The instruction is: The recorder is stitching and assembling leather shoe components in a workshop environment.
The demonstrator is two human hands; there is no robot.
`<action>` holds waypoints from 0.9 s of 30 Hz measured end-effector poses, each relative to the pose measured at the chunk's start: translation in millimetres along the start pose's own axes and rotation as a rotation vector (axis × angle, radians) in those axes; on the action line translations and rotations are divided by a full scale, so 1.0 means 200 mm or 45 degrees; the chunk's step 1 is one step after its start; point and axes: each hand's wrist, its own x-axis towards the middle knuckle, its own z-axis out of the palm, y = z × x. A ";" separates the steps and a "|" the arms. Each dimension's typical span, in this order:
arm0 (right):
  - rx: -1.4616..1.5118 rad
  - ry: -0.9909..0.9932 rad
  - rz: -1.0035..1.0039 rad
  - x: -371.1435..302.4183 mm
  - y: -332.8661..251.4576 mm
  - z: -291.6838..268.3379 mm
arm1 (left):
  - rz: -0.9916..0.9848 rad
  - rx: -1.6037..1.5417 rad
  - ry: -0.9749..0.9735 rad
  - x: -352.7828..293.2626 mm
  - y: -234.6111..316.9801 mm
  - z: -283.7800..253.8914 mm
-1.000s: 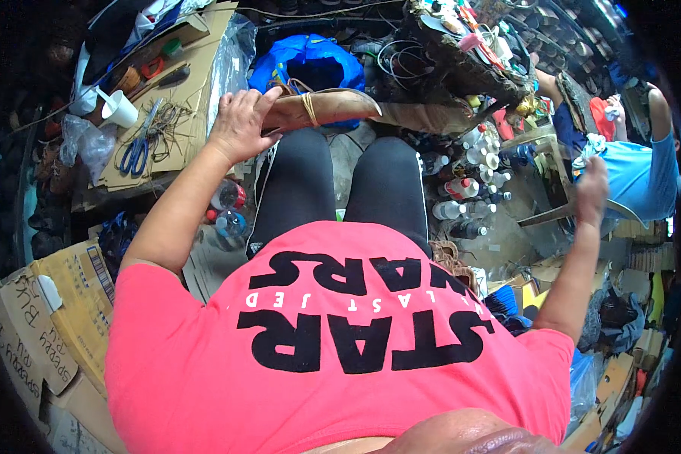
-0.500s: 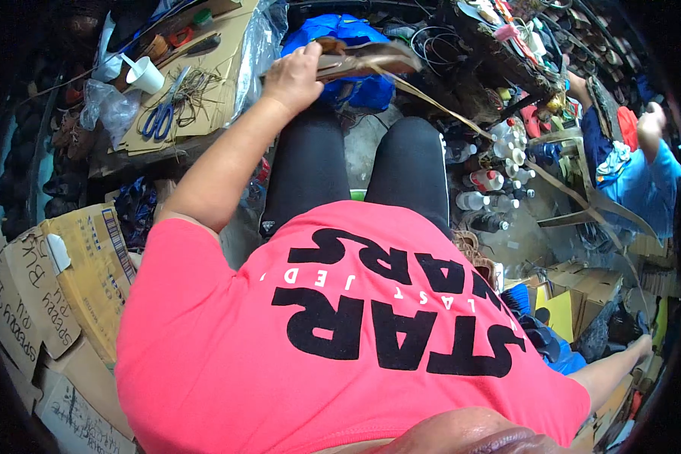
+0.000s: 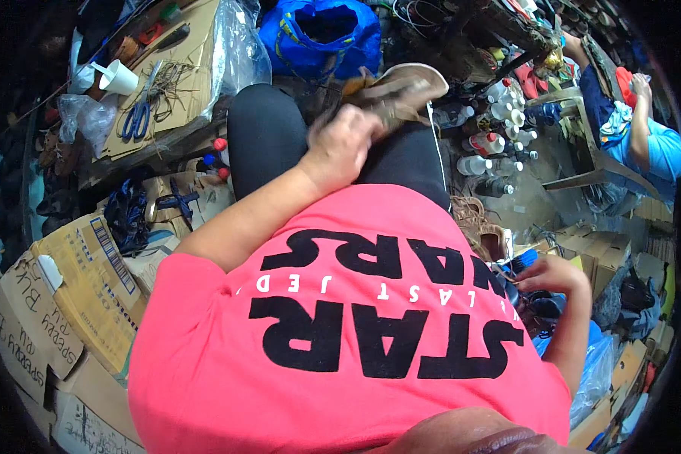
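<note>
My left hand (image 3: 346, 147) is closed around a brown shoe (image 3: 410, 85) with a pale sole, held above my thighs. Hand and shoe are smeared by motion, so the grip's details are hard to read. Low on the right, beside my hip, is my right hand (image 3: 550, 274), its fingers bent together at the tips next to dark items and a blue-bristled brush (image 3: 520, 262). What those fingertips hold, if anything, is too small to make out. Brown woven shoes (image 3: 492, 240) lie beside my right thigh.
A blue bag (image 3: 321, 38) stands open ahead. At left, cardboard (image 3: 185, 64) bears blue-handled scissors (image 3: 136, 121) and a white cup (image 3: 119, 78). Several bottles (image 3: 477, 165) stand right, near a chair frame (image 3: 583, 178). Another person in blue (image 3: 662, 147) sits beyond. Cardboard boxes (image 3: 91, 280) lie left.
The shoe and my left hand have come back toward me and rightward. My right hand has drawn in from far out on the right. The long strip across the right is no longer visible there.
</note>
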 end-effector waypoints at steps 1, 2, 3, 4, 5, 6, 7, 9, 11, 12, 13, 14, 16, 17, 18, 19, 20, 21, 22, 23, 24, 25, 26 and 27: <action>-0.079 -0.022 0.024 0.08 -0.06 0.04 | -0.058 -0.241 -0.174 -0.02 0.00 0.03; -0.247 -0.053 0.179 0.14 -0.11 0.06 | -0.185 -0.462 -0.438 -0.05 0.00 0.05; -0.542 0.230 0.073 0.20 -0.18 0.06 | -0.154 -0.522 -0.450 -0.06 -0.01 0.05; -0.885 0.483 0.100 0.28 -0.25 0.04 | -0.156 -0.528 -0.454 -0.06 -0.02 0.05; -0.583 0.785 -0.204 0.36 -0.33 -0.02 | -0.039 -0.493 -0.531 -0.05 -0.02 0.04; -0.182 1.032 -0.377 0.47 -0.43 -0.06 | 0.094 -0.459 -0.601 -0.03 -0.02 0.03; 0.036 1.168 -0.532 0.54 -0.54 -0.10 | 0.127 -0.428 -0.687 0.00 0.00 0.01; 0.096 1.319 -0.740 0.70 -0.75 -0.20 | 0.174 -0.468 -0.687 0.07 0.08 -0.04; 0.114 1.367 -0.676 0.84 -0.94 -0.25 | 0.232 -0.690 -0.666 0.15 0.19 -0.06; 0.075 1.388 -0.674 0.90 -1.01 -0.28 | 0.264 -0.886 -0.580 0.20 0.24 -0.05; 0.100 1.336 -0.567 0.95 -1.04 -0.31 | 0.302 -0.999 -0.484 0.24 0.27 -0.02; 0.071 1.353 -0.612 1.00 -1.07 -0.32 | 0.197 -1.168 -0.484 0.27 0.28 0.01; 0.376 1.154 -0.658 1.07 -1.03 -0.35 | 0.240 -0.934 -0.152 0.35 0.21 0.08; 0.546 1.101 -0.969 1.10 -1.00 -0.33 | 0.109 -0.779 -0.073 0.37 0.13 0.10; 0.778 1.049 -1.086 1.13 -0.96 -0.32 | -0.003 -0.628 0.008 0.38 0.03 0.13; 1.159 0.716 -1.180 1.13 -0.89 -0.29 | -0.030 -0.413 0.042 0.38 -0.07 0.15; 1.161 0.713 -1.170 1.16 -0.86 -0.28 | -0.107 -0.181 -0.003 0.38 -0.17 0.16; 1.248 0.615 -1.184 1.18 -0.82 -0.26 | -0.097 -0.148 -0.108 0.37 -0.25 0.17; 1.337 0.521 -1.198 1.20 -0.80 -0.25 | -0.220 -0.056 -0.379 0.36 -0.30 0.18; 1.328 0.498 -1.176 1.21 -0.78 -0.24 | -0.200 -0.059 -0.434 0.37 -0.34 0.20; 1.333 0.495 -1.170 1.21 -0.77 -0.24 | -0.174 -0.070 -0.374 0.38 -0.37 0.20; 1.316 0.488 -1.133 1.21 -0.76 -0.25 | -0.171 -0.199 -0.524 0.40 -0.40 0.19; 1.298 0.480 -1.098 1.21 -0.76 -0.25 | -0.132 -0.360 -0.631 0.42 -0.41 0.18; 1.299 0.476 -1.099 1.19 -0.76 -0.26 | -0.361 -0.639 -0.719 0.42 -0.41 0.17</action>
